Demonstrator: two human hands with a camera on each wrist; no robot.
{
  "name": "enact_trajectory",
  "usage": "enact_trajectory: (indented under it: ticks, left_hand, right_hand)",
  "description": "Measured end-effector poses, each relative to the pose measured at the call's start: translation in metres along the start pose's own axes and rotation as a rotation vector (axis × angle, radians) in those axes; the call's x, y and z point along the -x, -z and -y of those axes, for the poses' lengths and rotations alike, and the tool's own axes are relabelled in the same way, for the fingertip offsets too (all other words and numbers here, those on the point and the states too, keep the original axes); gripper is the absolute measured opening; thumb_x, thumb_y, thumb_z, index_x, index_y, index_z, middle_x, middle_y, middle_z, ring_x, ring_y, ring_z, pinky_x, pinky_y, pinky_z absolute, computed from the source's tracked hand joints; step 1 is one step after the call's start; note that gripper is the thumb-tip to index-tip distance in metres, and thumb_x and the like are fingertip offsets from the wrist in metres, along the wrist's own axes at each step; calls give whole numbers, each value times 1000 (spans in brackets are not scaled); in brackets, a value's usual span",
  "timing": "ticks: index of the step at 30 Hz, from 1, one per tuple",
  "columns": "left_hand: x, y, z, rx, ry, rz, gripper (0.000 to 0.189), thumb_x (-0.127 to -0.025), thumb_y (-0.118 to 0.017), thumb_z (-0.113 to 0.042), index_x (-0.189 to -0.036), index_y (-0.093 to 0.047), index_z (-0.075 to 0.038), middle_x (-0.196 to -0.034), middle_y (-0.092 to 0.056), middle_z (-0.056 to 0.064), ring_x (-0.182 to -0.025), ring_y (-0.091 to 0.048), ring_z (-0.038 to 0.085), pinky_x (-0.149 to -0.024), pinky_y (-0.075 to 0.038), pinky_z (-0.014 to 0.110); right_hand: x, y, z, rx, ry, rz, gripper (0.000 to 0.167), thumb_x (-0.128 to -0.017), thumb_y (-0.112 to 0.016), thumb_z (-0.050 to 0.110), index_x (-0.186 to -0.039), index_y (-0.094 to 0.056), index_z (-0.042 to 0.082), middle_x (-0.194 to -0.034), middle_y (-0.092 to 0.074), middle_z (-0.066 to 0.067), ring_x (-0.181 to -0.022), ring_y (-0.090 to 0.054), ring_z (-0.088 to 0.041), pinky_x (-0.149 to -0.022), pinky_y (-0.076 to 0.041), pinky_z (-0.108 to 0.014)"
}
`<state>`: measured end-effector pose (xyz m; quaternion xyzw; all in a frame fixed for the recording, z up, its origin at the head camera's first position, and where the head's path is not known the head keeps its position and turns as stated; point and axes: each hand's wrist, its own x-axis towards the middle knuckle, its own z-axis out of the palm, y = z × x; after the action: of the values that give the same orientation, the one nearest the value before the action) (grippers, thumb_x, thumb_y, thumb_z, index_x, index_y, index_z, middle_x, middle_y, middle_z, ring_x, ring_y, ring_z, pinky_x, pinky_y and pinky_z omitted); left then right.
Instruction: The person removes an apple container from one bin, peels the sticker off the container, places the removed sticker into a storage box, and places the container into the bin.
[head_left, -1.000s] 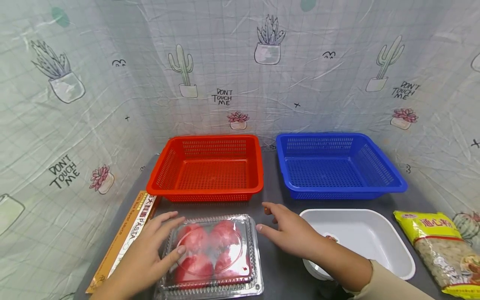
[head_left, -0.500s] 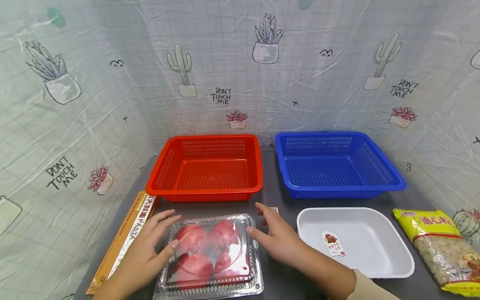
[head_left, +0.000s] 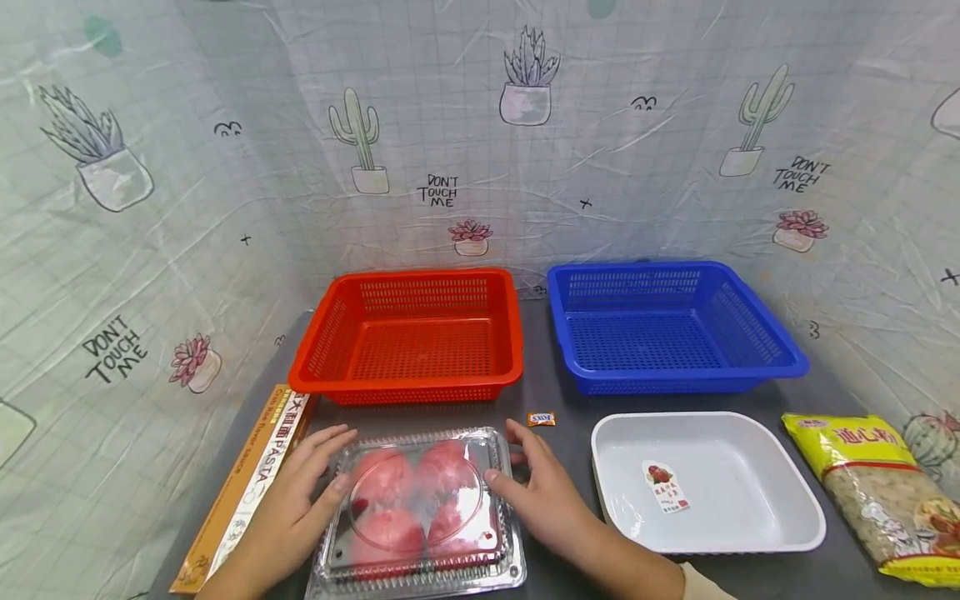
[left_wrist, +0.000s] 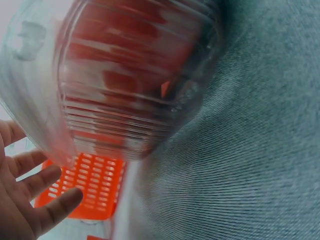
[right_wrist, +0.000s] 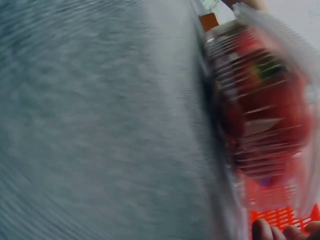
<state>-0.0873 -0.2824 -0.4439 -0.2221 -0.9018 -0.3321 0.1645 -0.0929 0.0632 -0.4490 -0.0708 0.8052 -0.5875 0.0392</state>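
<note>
A clear plastic clamshell box with several round red fruits, which look like tomatoes, stands at the front of the dark table. Along its left side lies my left hand, thumb at the lid's edge. In the left wrist view its fingers are spread and straight beside the box. At the box's right side, my right hand has its thumb over the lid's edge and its other fingers beyond the side. Only a few fingertips show in the right wrist view, which is blurred.
Behind stand a red basket and a blue basket. A white tray with a label and a yellow macaroni bag are at right. A small orange wrapped candy lies mid-table; an orange pasta box is at left.
My right hand has moved left from beside the white tray to the clamshell box, uncovering the candy and the tray's label. My left hand has shifted slightly along the box's left side.
</note>
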Motion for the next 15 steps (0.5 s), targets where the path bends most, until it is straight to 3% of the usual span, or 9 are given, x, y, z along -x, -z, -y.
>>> enact_trajectory:
  ticks: [6, 11, 15]
  left_hand:
    - [4, -3, 3, 20, 8, 3, 51, -104, -61, -9, -154, -57, -17, -156, -52, 4, -143, -47, 19, -116, -21, 11]
    - [5, -3, 3, 19, -6, 2, 53, -104, -59, -7, -156, -55, -18, -156, -52, 4, -142, -48, 17, -113, -25, 10]
    - [3, -2, 3, 21, -18, 4, 53, -104, -58, -6, -156, -55, -17, -156, -52, 4, -141, -50, 15, -110, -32, 11]
  right_hand:
    - [-1, -6, -13, -116, 44, -35, 72, -96, -78, 22, -158, -47, 5, -151, -52, -18, -130, -55, -31, -89, -53, -30]
    - [-7, -5, -18, -112, 98, 2, 63, -98, -74, 20, -155, -52, 3, -148, -56, -16, -126, -58, -32, -88, -54, -29]
    - [-14, -1, -16, -114, 75, 68, 61, -100, -72, 23, -153, -52, 1, -143, -60, -16, -120, -64, -31, -86, -57, -30]
